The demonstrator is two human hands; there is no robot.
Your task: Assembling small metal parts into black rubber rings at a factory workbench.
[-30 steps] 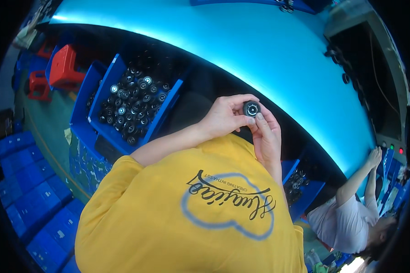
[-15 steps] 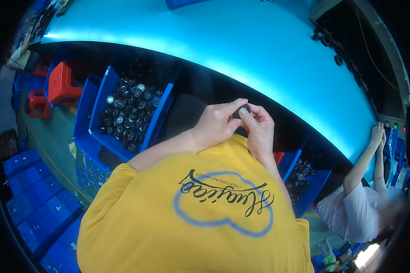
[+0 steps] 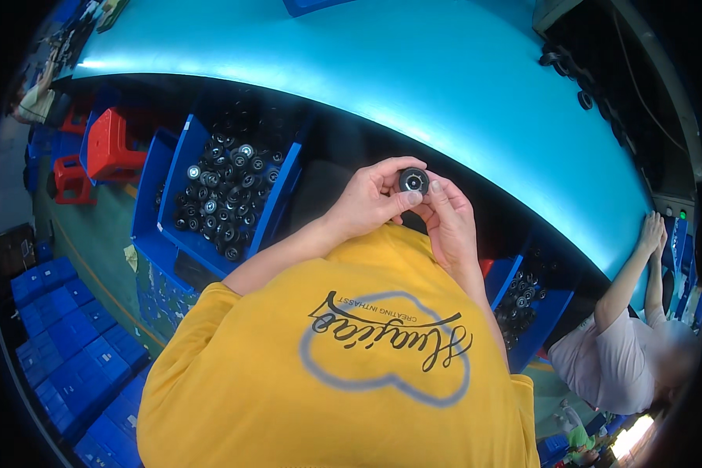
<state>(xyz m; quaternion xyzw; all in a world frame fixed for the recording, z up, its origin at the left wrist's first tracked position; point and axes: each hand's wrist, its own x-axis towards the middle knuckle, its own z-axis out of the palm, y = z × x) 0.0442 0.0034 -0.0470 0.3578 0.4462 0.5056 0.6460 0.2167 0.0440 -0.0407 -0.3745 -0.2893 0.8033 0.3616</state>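
Note:
Both hands meet in front of my chest, just short of the table edge, around a small black wheel point(image 3: 413, 181). Its round face, with a silvery ring and a centre hub, is turned up. My left hand point(image 3: 366, 201) grips it between the thumb at its near edge and the curled forefinger at its far side. From the right, my right hand point(image 3: 452, 222) holds on with bent fingers, the thumb against the wheel's right edge. The fingertips under the wheel are hidden.
A blue bin point(image 3: 269, 226) full of similar wheels point(image 3: 226, 191) stands at my left; another blue bin point(image 3: 546, 320) with wheels is at my right. Ahead stretches a blue-green tabletop point(image 3: 382, 70). Red stools point(image 3: 109, 144) stand far left. A co-worker point(image 3: 612, 359) reaches over the table's right end.
The wheel has been turned so its ringed face shows. My right thumb has slid off the face to its right edge, and my left thumb now presses at the near edge.

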